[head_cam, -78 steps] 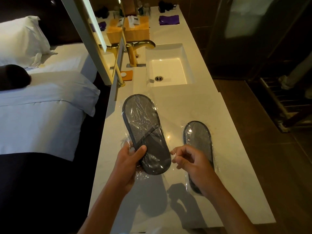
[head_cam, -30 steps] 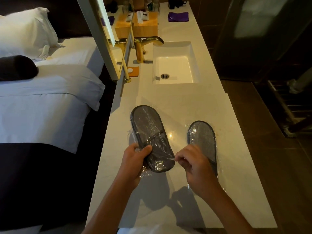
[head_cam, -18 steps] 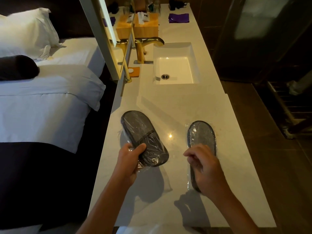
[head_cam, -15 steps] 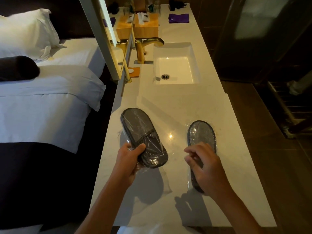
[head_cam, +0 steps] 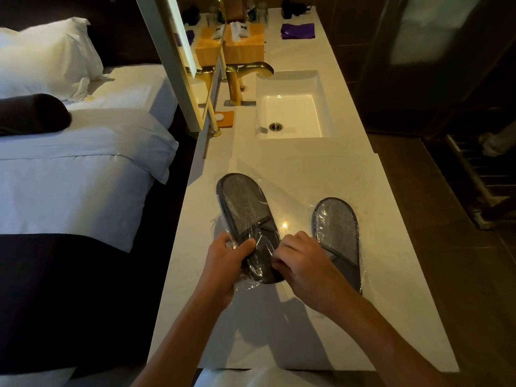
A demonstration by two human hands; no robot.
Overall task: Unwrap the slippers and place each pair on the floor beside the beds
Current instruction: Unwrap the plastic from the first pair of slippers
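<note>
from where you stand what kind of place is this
Most likely a hotel room: a made-up bed right beside a vanity counter with a sink, an amenity box, and plastic-wrapped slippers.

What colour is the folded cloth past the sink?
Purple folded cloth, clearest in the head view.

Grey slippers in clear wrap, cream countertop, purple cloth, gold tap.

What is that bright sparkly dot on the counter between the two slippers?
Head view: glare, a light reflecting off the shiny countertop at, between the held wrapped slippers and the lying pack; the plastic glints too, and the arms cast dark shadows below.
</note>
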